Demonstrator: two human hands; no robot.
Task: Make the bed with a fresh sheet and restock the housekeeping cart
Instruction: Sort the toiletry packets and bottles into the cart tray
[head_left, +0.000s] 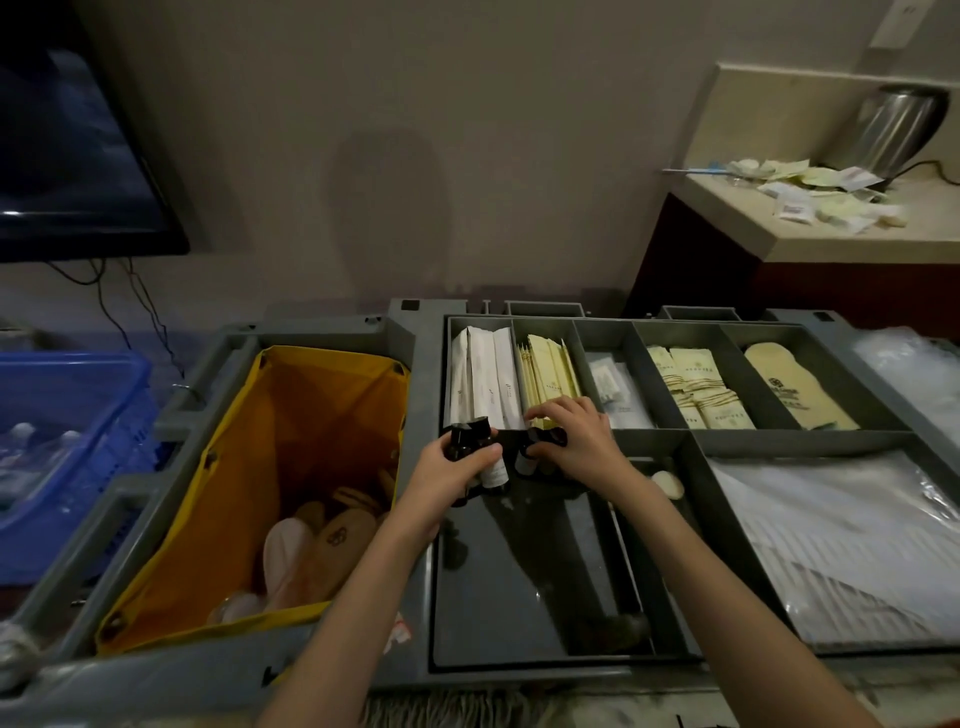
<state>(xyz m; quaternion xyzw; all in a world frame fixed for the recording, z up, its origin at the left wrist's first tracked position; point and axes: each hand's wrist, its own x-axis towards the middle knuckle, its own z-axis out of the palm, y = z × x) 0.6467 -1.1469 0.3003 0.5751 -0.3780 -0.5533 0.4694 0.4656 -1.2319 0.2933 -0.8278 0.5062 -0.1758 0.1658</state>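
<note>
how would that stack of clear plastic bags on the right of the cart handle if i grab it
The plastic bags look thin and glossy, so probably floppy and slippery. They lie as a loose flat stack, so sheets would likely slide apart. Probably light.

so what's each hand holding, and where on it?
Left hand grips dark small bottles around their bodies, just below the caps. Right hand curls over more bottles at their tops.

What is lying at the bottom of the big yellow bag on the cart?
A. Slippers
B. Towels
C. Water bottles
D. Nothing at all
A. Several pale slippers lie heaped at the bottom of the yellow bag, their soles and toe tops showing; no towels or bottles are in there.
</note>
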